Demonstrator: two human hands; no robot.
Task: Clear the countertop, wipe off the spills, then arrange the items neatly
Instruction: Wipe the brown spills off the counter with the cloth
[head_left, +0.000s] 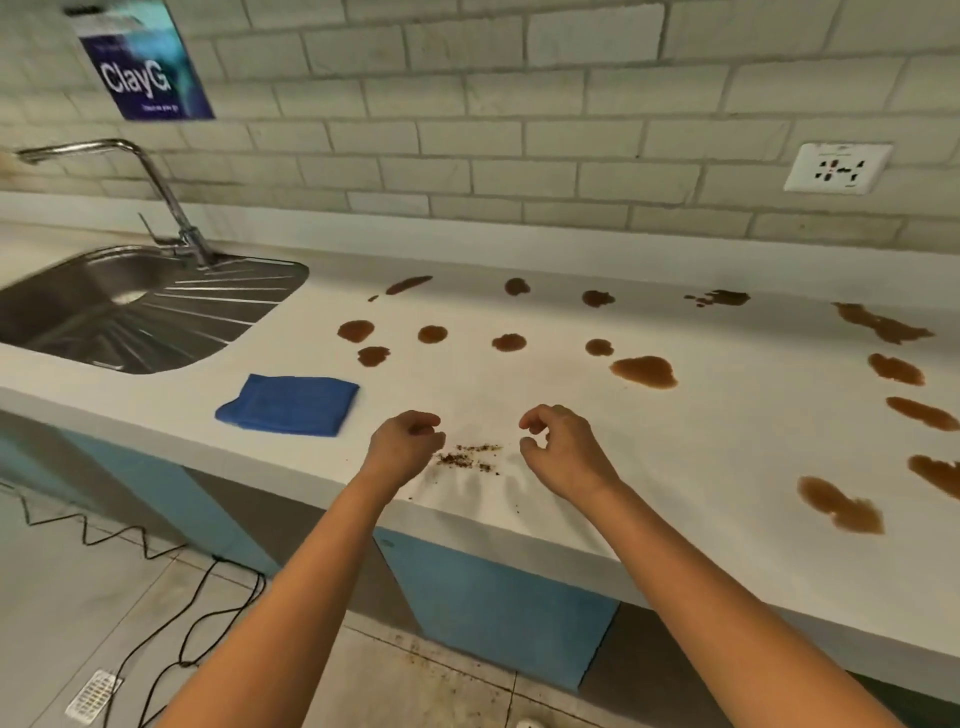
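Note:
A white countertop (467, 395) carries several brown liquid spills (644, 371) across its middle and right side. A small patch of dark crumbs (467, 457) lies near the front edge. My left hand (408, 441) hovers just left of the crumbs with its fingers curled and nothing in them. My right hand (558, 447) hovers just right of the crumbs, fingers loosely curled, holding nothing. A folded blue cloth (291, 405) lies flat on the counter to the left of my left hand.
A steel sink (130, 306) with a tap (171, 202) is set in the counter at the left. A wall socket (836, 167) sits at the right on the tiled wall. Black cables (197, 623) trail on the floor below.

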